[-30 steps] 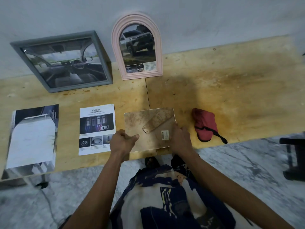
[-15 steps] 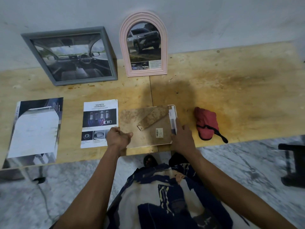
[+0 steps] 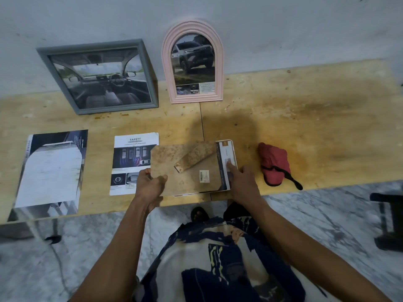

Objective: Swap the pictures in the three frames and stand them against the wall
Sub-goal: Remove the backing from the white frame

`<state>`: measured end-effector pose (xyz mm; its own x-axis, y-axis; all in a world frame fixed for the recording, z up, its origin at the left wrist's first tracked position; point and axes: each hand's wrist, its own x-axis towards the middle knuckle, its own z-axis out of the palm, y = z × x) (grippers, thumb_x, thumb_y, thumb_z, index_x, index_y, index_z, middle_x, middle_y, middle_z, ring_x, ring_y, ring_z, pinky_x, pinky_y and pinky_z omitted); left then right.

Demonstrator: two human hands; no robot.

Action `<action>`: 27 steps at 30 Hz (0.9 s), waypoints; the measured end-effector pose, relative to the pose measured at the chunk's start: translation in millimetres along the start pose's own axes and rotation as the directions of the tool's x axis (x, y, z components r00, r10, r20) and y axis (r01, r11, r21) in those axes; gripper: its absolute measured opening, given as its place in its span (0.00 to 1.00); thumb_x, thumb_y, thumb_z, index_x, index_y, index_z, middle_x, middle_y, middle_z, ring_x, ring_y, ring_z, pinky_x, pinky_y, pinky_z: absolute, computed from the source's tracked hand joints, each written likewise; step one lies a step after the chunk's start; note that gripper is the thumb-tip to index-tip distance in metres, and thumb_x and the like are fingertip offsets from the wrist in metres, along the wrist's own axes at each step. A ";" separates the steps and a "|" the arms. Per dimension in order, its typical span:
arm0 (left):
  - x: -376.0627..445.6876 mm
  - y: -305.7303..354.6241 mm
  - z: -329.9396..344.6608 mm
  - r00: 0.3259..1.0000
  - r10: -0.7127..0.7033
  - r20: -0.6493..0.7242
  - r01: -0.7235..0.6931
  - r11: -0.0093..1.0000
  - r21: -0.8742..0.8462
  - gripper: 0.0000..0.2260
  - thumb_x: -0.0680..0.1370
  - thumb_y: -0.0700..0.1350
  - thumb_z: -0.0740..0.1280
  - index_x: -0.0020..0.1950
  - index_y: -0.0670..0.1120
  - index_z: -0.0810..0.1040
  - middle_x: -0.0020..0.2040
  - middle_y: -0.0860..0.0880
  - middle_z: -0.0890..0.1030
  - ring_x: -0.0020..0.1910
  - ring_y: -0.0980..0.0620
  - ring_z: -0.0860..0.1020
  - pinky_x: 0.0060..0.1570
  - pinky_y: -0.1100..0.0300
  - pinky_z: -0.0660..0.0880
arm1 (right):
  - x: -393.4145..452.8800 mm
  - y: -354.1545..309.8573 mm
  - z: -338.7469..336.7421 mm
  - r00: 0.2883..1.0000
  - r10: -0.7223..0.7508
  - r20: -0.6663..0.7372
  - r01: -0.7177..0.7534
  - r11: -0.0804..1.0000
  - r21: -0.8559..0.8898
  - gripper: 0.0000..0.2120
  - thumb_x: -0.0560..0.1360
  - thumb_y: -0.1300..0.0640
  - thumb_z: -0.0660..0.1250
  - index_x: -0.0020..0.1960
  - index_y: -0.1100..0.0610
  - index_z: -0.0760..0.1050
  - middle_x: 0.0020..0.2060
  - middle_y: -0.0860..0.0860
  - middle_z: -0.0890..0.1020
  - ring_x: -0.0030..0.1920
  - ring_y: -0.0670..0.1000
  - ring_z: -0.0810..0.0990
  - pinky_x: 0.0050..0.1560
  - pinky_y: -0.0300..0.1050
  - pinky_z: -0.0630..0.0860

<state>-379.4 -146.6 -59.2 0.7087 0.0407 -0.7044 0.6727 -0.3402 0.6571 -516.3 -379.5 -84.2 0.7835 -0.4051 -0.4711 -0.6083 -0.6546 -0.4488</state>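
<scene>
A grey square frame [image 3: 43, 53] with a car-interior picture and a pink arched frame [image 3: 193, 26] with a truck picture lean against the wall. A third frame lies face down at the table's front edge. Its brown backing board [image 3: 174, 164], with a stand flap and a barcode sticker, is slid left, baring a strip of the picture [image 3: 226, 158] inside the white frame. My left hand [image 3: 151, 185] grips the board's left corner. My right hand [image 3: 242, 177] presses its fingertips on the bared picture strip.
Two loose printed pictures lie flat: a "SAFETY" sheet [image 3: 130, 158], partly under the board, and a larger white-and-dark sheet [image 3: 50, 168] at far left. A red cloth pouch [image 3: 274, 164] lies right of the frame. The wooden table [image 3: 316, 118] meets the wall behind.
The backing board has slid left over the SAFETY sheet, uncovering more of the picture beneath. My right hand moved from the board's edge onto the uncovered strip.
</scene>
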 end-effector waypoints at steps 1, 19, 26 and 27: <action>0.2 -0.8 -2.9 1.000 -0.017 0.018 0.018 0.999 -0.033 0.17 0.77 0.37 0.70 0.62 0.42 0.69 0.53 0.42 0.81 0.49 0.42 0.81 0.51 0.41 0.79 | 0.3 -1.0 -1.9 1.000 0.002 0.007 -0.002 1.000 0.016 0.37 0.76 0.53 0.68 0.79 0.45 0.52 0.59 0.56 0.64 0.59 0.59 0.68 0.56 0.51 0.74; -22.8 57.8 99.6 0.977 0.159 0.145 -0.150 0.986 -0.073 0.14 0.76 0.33 0.71 0.57 0.42 0.71 0.50 0.45 0.79 0.47 0.48 0.80 0.54 0.46 0.80 | 12.8 0.5 -86.9 0.940 0.300 -0.161 -0.086 0.667 0.740 0.07 0.77 0.59 0.64 0.54 0.51 0.74 0.47 0.47 0.82 0.47 0.49 0.82 0.41 0.40 0.82; -12.1 95.4 173.9 0.956 0.136 0.258 -0.187 0.965 0.183 0.25 0.74 0.38 0.74 0.67 0.46 0.70 0.59 0.47 0.79 0.56 0.45 0.79 0.54 0.44 0.81 | 62.1 55.4 -148.4 0.897 0.417 -0.147 -0.243 0.742 0.625 0.24 0.71 0.53 0.65 0.67 0.52 0.73 0.60 0.56 0.76 0.52 0.55 0.80 0.50 0.50 0.82; -10.1 102.5 184.7 0.956 0.141 0.258 -0.199 0.956 0.215 0.24 0.73 0.37 0.74 0.67 0.46 0.71 0.58 0.48 0.79 0.55 0.45 0.79 0.54 0.45 0.81 | 68.1 59.6 -158.9 0.899 0.413 -0.144 -0.247 0.751 0.612 0.24 0.71 0.53 0.66 0.66 0.53 0.74 0.59 0.56 0.76 0.52 0.54 0.80 0.48 0.46 0.81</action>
<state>-356.9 -355.4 -34.3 0.7175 -0.2515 -0.6495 0.4561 -0.5352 0.7111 -479.0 -547.5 -22.4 0.4712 -0.7270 -0.4994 -0.7281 -0.0010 -0.6855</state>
